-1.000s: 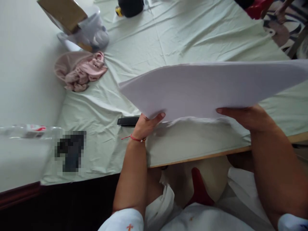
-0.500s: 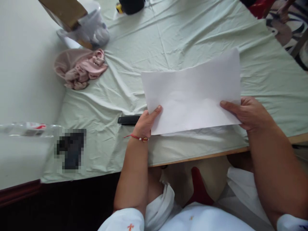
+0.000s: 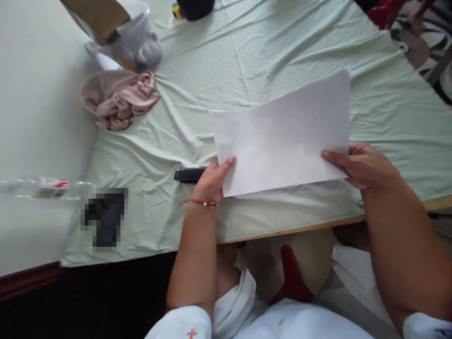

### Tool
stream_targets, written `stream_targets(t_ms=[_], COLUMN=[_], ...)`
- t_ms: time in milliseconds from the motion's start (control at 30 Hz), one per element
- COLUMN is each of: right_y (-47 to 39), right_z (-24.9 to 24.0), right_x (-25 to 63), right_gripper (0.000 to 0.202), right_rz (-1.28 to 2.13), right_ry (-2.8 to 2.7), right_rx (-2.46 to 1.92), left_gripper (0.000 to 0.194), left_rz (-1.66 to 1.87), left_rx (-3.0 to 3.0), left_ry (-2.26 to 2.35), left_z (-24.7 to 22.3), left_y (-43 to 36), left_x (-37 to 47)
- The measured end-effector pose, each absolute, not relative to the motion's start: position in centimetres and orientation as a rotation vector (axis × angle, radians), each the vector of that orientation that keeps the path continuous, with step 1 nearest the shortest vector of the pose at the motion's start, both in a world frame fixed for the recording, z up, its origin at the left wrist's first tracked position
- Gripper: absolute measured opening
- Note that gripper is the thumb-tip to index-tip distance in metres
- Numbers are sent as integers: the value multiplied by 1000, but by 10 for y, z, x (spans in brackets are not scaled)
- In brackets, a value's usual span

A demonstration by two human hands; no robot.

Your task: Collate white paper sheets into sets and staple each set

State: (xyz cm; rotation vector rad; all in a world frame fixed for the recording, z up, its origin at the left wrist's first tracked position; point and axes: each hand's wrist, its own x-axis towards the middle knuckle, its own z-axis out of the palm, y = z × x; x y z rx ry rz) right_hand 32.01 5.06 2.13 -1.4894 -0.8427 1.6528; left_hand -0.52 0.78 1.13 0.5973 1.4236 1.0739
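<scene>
A blank white sheet of paper (image 3: 282, 136) is held over the near part of the table, slightly bowed, its far right corner raised. My left hand (image 3: 213, 179), with a red string bracelet at the wrist, grips its left edge, thumb on top and fingers underneath. On the right edge, my right hand (image 3: 367, 165) pinches the paper the same way; the fingers below it are mostly hidden. A black oblong object (image 3: 189, 175), perhaps a stapler, lies on the cloth beside my left hand, partly covered by it.
A pale green cloth (image 3: 148, 207) covers the table. At the left are a crumpled pink cloth (image 3: 123, 101), a clear plastic bottle (image 3: 52, 188) and a pixelated dark item (image 3: 108, 219). Farther back stand a clear bin (image 3: 144, 47) with a cardboard box (image 3: 99, 19), and a yellow tape measure (image 3: 176, 11).
The paper has tilted a little, its far left edge dipping towards me and its right side shifting slightly left. Both hands keep their grip and have barely moved.
</scene>
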Motion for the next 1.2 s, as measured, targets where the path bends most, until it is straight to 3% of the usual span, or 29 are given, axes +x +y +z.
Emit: stream_targets(t_ms=[133, 300, 600, 900, 1033, 1200], right_y=[52, 53, 48, 45, 44, 42], right_z=[23, 23, 12, 12, 11, 6], right_x=[315, 309, 291, 278, 268, 260], right_gripper=[13, 8, 9, 20, 17, 16], right_rz=[1582, 1527, 1575, 1552, 1595, 1603], right_ry=[-817, -838, -1094, -1141, -1119, -1102], right_rx=[-1501, -1505, -1505, -1514, -1482, -1434], left_gripper=[39, 30, 13, 20, 13, 12], left_rz=[1136, 1210, 1345, 1474, 1542, 1415], left_rx=[741, 894, 1007, 966, 1080, 1299], left_ry=[1366, 1548, 1971, 2007, 2109, 2465], left_z=[9, 16, 24, 33, 24, 6], left_y=[7, -1, -2, -11, -11, -7], left_x=[-10, -12, -25, -32, -45, -72])
